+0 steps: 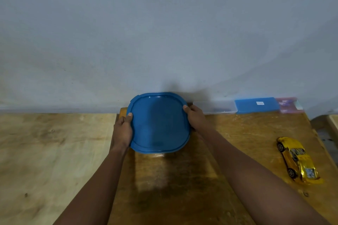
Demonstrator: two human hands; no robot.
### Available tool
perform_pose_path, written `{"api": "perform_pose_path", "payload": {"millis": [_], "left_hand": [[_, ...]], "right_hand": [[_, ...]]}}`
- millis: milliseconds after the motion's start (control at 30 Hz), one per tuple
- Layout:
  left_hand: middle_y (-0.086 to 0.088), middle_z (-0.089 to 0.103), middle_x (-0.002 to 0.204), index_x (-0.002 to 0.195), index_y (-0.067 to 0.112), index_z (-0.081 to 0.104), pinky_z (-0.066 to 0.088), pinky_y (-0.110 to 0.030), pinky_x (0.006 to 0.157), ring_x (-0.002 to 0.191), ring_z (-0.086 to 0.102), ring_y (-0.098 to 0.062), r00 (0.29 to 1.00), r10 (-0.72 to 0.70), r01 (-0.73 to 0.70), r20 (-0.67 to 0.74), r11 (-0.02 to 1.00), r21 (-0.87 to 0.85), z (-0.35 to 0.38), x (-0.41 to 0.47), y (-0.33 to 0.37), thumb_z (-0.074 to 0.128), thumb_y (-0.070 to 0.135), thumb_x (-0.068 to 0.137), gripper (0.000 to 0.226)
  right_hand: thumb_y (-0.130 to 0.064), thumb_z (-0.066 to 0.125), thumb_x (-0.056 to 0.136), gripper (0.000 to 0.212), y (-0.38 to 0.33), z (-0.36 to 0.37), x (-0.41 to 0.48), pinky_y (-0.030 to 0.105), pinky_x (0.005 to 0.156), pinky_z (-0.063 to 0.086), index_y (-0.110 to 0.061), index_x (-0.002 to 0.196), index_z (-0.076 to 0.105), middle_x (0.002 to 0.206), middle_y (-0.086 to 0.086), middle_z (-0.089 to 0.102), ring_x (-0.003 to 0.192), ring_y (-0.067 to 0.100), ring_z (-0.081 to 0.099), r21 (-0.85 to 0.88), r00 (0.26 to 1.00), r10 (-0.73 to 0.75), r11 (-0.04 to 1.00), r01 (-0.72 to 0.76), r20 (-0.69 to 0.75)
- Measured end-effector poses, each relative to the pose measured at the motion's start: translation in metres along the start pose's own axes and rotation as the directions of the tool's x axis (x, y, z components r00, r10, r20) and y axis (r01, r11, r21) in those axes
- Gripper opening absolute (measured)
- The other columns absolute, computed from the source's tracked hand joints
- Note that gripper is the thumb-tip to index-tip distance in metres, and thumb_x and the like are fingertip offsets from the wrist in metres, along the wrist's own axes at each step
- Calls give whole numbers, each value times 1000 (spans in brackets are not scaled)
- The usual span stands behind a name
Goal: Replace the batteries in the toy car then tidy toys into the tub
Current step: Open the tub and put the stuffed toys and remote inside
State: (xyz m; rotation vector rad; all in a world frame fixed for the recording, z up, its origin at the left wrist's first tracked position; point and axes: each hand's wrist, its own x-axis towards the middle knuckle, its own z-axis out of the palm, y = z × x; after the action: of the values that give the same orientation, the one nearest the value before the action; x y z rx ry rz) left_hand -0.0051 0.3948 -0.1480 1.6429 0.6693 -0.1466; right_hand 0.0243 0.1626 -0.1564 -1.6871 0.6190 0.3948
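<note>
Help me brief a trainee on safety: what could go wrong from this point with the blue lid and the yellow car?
1. The left hand and right hand grip the blue lid by opposite edges only. If it pops free suddenly, it may slip or strike the wall close behind.
2. The yellow toy car lies near the right edge of the table. A swinging right forearm could push it off.

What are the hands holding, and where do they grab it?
The blue lid. The left hand grips its left edge and the right hand grips its right edge, thumbs on top.
</note>
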Motion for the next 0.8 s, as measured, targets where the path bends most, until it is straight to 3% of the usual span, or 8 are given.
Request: {"api": "perform_pose_path", "payload": {"millis": [67,333,533,600,633,700,767,800], "left_hand": [[22,42,87,80,39,42,37,-19,66,80,46,0,1000,11,-11,15,1000,-26,2,-3,4,44,35,107,28],[25,38,84,78,37,43,38,-19,66,76,44,3,1000,11,-11,8,999,-31,4,4,0,47,34,107,30],[21,38,80,75,35,42,38,-18,67,74,45,1,1000,20,-20,0,997,70,2,5,0,47,38,106,32],[17,51,88,83,33,52,47,-28,81,91,56,-12,1000,20,-19,-12,996,91,-2,10,-8,50,49,102,25],[11,60,103,101,28,62,50,-36,92,106,58,-20,1000,9,-9,-6,997,80,-5,10,-9,53,55,99,29],[-2,58,138,143,17,53,49,-47,105,125,56,-29,999,-34,34,-8,999,37,-11,10,-12,56,69,89,74],[-10,58,139,143,8,49,52,-51,100,122,58,-31,996,-49,51,-70,998,26,-11,-1,-15,56,79,79,96],[-11,59,132,135,5,50,53,-51,95,116,58,-32,991,-50,54,-125,998,25,-10,-11,-17,56,78,80,92]], "right_hand": [[-43,48,101,43,0,0,-1,52,89,55,-3,112,57,110,16,65,98,30,65,5,1000,-1,1000,1,2],[-42,44,103,46,5,3,-3,39,73,52,1,114,53,112,20,62,103,33,62,-5,999,-30,1000,30,-33],[-45,44,102,46,2,4,-7,48,87,54,-2,111,55,111,19,63,99,30,63,-10,998,-61,998,61,-29],[-51,42,101,47,3,3,-11,46,82,55,-7,112,56,109,14,64,94,25,63,-37,997,-65,997,64,-36],[-54,42,100,49,5,2,-15,42,77,56,-11,115,56,111,10,65,94,22,63,-16,998,-51,999,51,-28],[-65,44,94,60,9,-2,-24,36,77,56,-16,128,53,119,6,63,100,21,62,69,1000,-3,998,2,7],[-77,44,85,79,16,-10,-33,41,88,55,-17,135,51,127,4,61,109,23,61,94,998,23,995,-28,55],[-83,44,79,87,23,-16,-36,43,92,54,-19,136,52,130,3,61,112,23,61,87,997,21,996,-28,79]]}}
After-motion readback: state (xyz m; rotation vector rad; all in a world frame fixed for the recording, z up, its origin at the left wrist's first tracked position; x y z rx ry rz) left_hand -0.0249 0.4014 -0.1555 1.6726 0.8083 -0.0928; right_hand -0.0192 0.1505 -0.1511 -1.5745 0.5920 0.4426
